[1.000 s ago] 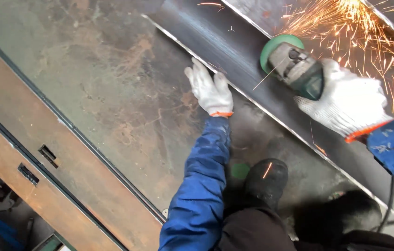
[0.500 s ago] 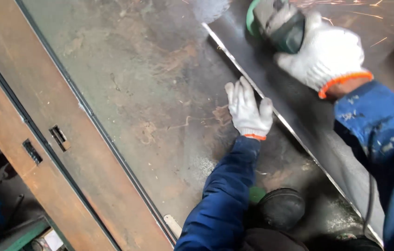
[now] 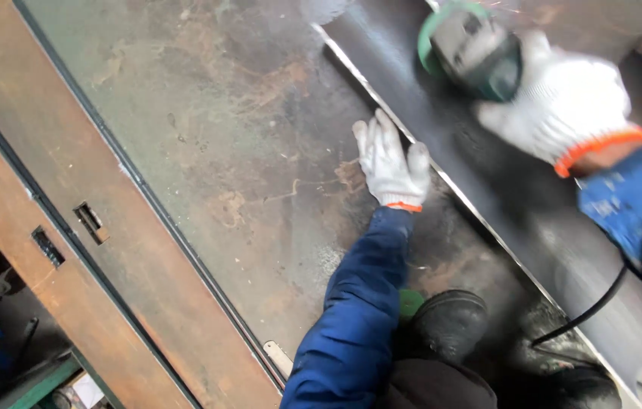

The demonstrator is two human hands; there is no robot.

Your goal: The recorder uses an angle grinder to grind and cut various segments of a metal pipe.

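- up close, right hand (image 3: 563, 113) fingers wrap the grinder (image 3: 469, 49), which rides the steel strip (image 3: 503, 189) at top right, a few sparks off its disc.
- left hand (image 3: 391, 163) fingers lie flat, slightly spread, bracing beside the strip's edge.
- best kept steady, disc shallow, cable (image 3: 586, 310) trailing clear.
- grinder points up-left; strip's long axis runs upper left to lower right.

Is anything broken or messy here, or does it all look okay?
Nothing looks broken. The big metal plate is rusty, stained and scratched, with a pale dusty patch near the left hand, which lies flat on it. The right hand grips a green angle grinder over a dark steel strip; its black cable trails loose across the strip.
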